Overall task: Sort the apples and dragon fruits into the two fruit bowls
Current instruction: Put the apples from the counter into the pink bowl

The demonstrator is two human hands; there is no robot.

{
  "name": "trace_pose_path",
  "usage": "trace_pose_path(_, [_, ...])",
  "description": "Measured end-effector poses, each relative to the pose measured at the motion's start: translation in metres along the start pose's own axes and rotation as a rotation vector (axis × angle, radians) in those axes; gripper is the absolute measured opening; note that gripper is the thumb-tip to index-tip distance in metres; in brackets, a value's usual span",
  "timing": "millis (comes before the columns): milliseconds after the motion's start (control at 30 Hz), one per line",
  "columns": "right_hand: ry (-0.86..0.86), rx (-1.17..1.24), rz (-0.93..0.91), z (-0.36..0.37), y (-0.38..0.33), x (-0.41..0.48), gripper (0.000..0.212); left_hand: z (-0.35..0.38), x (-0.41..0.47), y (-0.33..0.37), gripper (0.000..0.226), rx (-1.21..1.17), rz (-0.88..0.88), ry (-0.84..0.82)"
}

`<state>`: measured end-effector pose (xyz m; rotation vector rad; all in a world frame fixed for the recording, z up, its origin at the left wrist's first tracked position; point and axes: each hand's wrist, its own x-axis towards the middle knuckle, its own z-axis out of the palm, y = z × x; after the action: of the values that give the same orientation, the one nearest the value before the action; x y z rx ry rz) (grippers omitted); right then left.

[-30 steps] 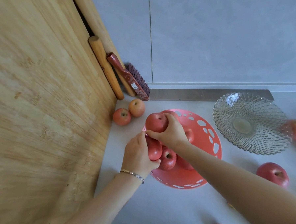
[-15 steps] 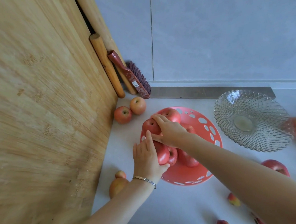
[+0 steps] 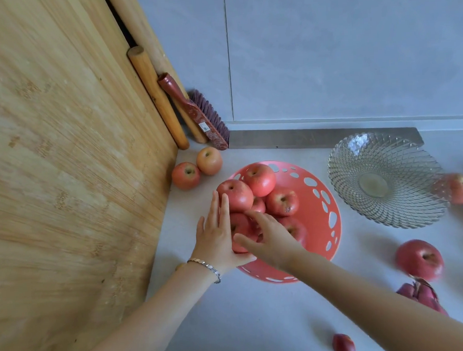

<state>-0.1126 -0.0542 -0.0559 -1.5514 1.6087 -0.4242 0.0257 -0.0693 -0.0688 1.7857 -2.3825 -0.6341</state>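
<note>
A heap of apples (image 3: 263, 197) is piled in the red perforated bowl (image 3: 323, 216) at the centre of the counter (image 3: 259, 321), while the glass bowl (image 3: 386, 180) at three o'clock from it stands empty. The left hand (image 3: 217, 237) is laid flat, fingers spread, against the pile at the bowl's nine o'clock edge; the right hand (image 3: 268, 240) is spread open over the near apples, and nothing is gripped by either. Two loose apples (image 3: 196, 169) lie at eleven o'clock beside the bamboo board (image 3: 64, 170), another apple (image 3: 420, 259) at four o'clock, and a dragon fruit (image 3: 421, 297) at five o'clock, partly hidden by the forearm. The apples are judged firm, smooth and fairly heavy, liable to roll off the crowded heap; each is best cupped around its widest girth. Being nearly round, no long axis is offered; most stem dimples are turned upward. The dragon fruit is judged softer, its scales easily bruised, and its pointing cannot be told.
</note>
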Motion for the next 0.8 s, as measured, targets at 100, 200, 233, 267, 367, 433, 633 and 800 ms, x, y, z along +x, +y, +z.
trace_pose_path(100, [0.022,0.092,0.041,0.001,0.001,0.003,0.061,-0.005,0.002,-0.006,0.138,0.013,0.015,-0.012])
trace_pose_path(200, [0.011,0.174,0.098,-0.001,-0.002,0.002,0.063,-0.008,0.001,-0.008,0.137,-0.032,0.026,0.045])
trace_pose_path(233, [0.005,0.203,0.129,-0.002,-0.002,0.002,0.063,-0.011,0.002,-0.008,0.138,-0.031,0.026,0.031])
trace_pose_path(267, [-0.001,0.209,0.146,-0.004,-0.003,0.002,0.063,-0.015,0.003,-0.009,0.139,-0.019,0.038,0.007])
trace_pose_path(367, [-0.023,0.178,0.177,-0.007,-0.007,0.004,0.057,-0.032,0.014,-0.018,0.129,-0.120,0.139,-0.034])
trace_pose_path(433, [-0.051,0.220,0.247,-0.006,-0.012,0.007,0.057,-0.045,0.022,-0.026,0.113,-0.287,0.160,-0.111])
trace_pose_path(633, [0.032,0.224,0.353,0.009,-0.021,0.011,0.063,-0.053,0.038,-0.038,0.052,-0.194,0.209,-0.104])
trace_pose_path(800, [0.029,0.250,0.339,0.002,-0.016,0.012,0.029,-0.045,0.033,-0.026,0.029,-0.145,0.210,0.121])
